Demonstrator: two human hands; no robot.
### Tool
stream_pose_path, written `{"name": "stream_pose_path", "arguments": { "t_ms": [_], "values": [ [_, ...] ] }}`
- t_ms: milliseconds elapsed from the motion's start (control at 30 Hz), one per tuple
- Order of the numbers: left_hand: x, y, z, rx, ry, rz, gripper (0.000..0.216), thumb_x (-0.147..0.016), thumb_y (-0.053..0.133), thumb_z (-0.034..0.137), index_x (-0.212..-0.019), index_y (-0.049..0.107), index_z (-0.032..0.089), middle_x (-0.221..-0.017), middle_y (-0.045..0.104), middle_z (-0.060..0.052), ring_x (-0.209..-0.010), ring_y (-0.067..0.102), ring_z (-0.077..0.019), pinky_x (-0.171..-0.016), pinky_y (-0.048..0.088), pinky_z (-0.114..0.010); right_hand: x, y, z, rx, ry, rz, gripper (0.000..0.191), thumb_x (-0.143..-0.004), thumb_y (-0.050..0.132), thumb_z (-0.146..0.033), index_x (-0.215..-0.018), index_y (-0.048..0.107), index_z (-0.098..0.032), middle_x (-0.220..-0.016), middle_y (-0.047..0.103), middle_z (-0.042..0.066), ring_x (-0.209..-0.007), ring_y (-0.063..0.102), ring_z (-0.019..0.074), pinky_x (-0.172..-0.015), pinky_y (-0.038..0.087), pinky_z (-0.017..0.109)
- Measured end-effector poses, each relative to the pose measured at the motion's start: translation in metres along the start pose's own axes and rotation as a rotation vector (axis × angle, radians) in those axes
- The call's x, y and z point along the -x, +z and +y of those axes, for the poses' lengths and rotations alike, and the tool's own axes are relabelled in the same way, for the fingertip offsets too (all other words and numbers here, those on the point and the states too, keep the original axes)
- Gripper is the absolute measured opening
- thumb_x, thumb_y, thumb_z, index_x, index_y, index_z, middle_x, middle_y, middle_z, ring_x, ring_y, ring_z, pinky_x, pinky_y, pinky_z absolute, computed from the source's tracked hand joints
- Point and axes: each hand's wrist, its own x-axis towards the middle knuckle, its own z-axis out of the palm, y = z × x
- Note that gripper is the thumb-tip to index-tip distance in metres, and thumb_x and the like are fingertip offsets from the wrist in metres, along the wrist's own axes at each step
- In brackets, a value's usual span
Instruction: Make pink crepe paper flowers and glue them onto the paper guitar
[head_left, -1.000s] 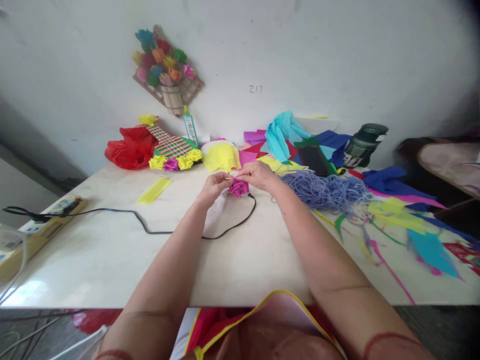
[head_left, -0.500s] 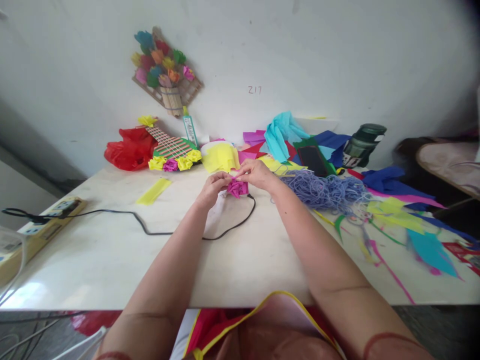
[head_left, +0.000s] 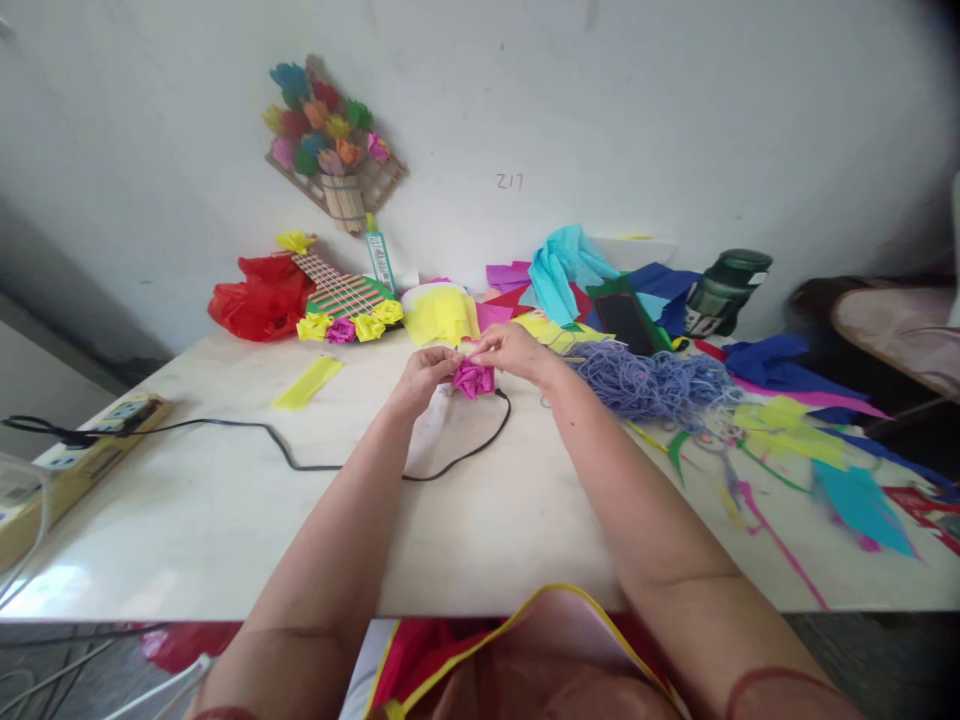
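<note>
Both of my hands meet over the middle of the white table [head_left: 225,500], working a small crumpled magenta paper flower [head_left: 474,379]. My left hand [head_left: 424,374] is closed, its fingers pinching the flower's left side. My right hand [head_left: 512,351] is closed too, pinching the top of the flower from the right. A thin pale stick seems to run between the fingertips. A black cable [head_left: 300,455] curves across the table just below the flower.
A pile of lilac cord [head_left: 649,378] lies right of my hands. Coloured paper sheets and scraps [head_left: 795,420] cover the right side. A glue bottle [head_left: 380,259], red bag [head_left: 259,295], woven craft with paper flowers [head_left: 345,300], phone [head_left: 626,318], dark jar [head_left: 724,290] stand at the back. A power strip [head_left: 82,455] sits far left.
The hands and the magenta flower have stayed nearly in place; the fingers have shifted slightly around the flower's top.
</note>
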Motion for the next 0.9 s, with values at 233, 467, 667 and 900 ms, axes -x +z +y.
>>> {"name": "stream_pose_path", "arguments": {
  "t_ms": [233, 467, 667, 900],
  "values": [
    [0.000, -0.001, 0.000, -0.016, -0.012, -0.025, 0.027, -0.059, 0.074, 0.037, -0.068, 0.063, 0.013, -0.059, 0.060, -0.001, -0.053, 0.053, -0.0110, -0.057, 0.042, -0.026, 0.003, -0.008, -0.003, 0.002, -0.033, -0.126, 0.014, -0.070, 0.063, -0.025, -0.067, 0.071, -0.014, -0.068, 0.060, 0.000, -0.058, 0.053, 0.0086, -0.056, 0.042, 0.021],
    [0.002, 0.001, 0.001, 0.024, -0.029, -0.040, 0.028, -0.063, 0.072, 0.038, -0.070, 0.062, 0.013, -0.063, 0.061, -0.001, -0.057, 0.055, -0.0101, -0.061, 0.043, -0.024, 0.005, -0.013, -0.001, 0.002, 0.003, -0.160, 0.019, -0.071, 0.062, -0.029, -0.069, 0.071, -0.012, -0.075, 0.059, 0.002, -0.049, 0.046, 0.0047, -0.043, 0.036, 0.018],
    [0.003, 0.004, 0.003, 0.039, -0.016, -0.080, 0.045, -0.057, 0.078, 0.031, -0.093, 0.057, 0.014, -0.075, 0.066, -0.004, -0.064, 0.062, -0.0145, -0.063, 0.046, -0.027, 0.004, -0.012, 0.000, 0.051, -0.040, -0.066, 0.015, -0.070, 0.065, -0.026, -0.070, 0.072, -0.012, -0.078, 0.059, 0.003, -0.055, 0.048, 0.0051, -0.049, 0.038, 0.018],
    [0.002, 0.010, 0.000, 0.024, 0.063, -0.023, 0.047, -0.053, 0.081, 0.024, -0.090, 0.055, 0.014, -0.075, 0.066, -0.002, -0.063, 0.061, -0.0121, -0.061, 0.047, -0.025, 0.003, -0.010, -0.001, 0.040, 0.017, -0.059, 0.013, -0.070, 0.063, -0.021, -0.071, 0.072, -0.011, -0.083, 0.059, 0.004, -0.053, 0.048, 0.0054, -0.046, 0.039, 0.020]
  ]
}}
